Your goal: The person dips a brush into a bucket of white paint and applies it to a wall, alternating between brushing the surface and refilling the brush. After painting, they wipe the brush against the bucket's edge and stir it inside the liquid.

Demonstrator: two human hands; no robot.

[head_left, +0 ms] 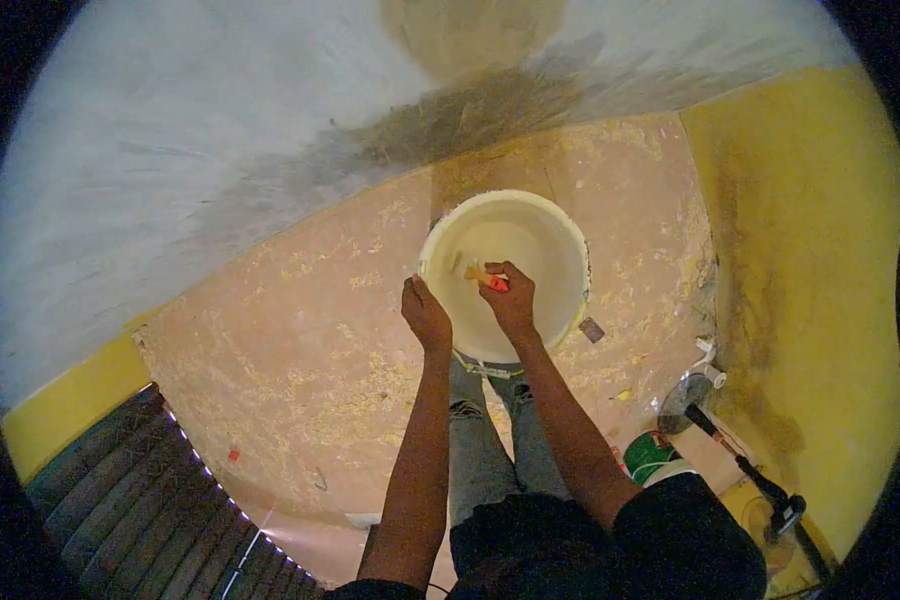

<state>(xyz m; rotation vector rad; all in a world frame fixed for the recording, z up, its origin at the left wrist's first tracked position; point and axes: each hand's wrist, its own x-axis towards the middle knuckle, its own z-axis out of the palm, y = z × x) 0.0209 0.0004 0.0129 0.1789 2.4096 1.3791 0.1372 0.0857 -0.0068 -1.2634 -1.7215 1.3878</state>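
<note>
A large pale bucket with a whitish liquid inside stands on the floor in front of my legs. My left hand is closed at its left rim, the thumb up along the edge and the other fingers partly hidden. Over the bucket's opening, my right hand grips a paintbrush with a red-orange handle. Its yellowish end points left, low inside the bucket, close to the liquid.
The floor is pinkish with yellow flakes. Ahead is a grey-white wall with a damp patch; a yellow wall is at right. A green container and black pole stand lower right, a ribbed shutter lower left.
</note>
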